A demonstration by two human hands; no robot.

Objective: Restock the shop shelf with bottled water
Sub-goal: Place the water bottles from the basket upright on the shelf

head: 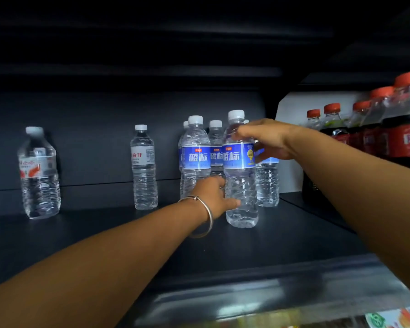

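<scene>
Both hands gripping: left hand (213, 195) and right hand (265, 140) round front bottle (240, 185), bare shelf (104, 228) leftward.

Bare forearms, thin silver bangle (205, 215) on L wrist.

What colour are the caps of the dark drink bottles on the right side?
Red-orange caps on the dark drink bottles, seen best in the head view.

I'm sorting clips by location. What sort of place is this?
Most likely a shop drinks aisle: a dark shelf holds blue-label water bottles, red-capped dark drinks stand in rows alongside, and a price-strip rail runs along the front edge.
</scene>
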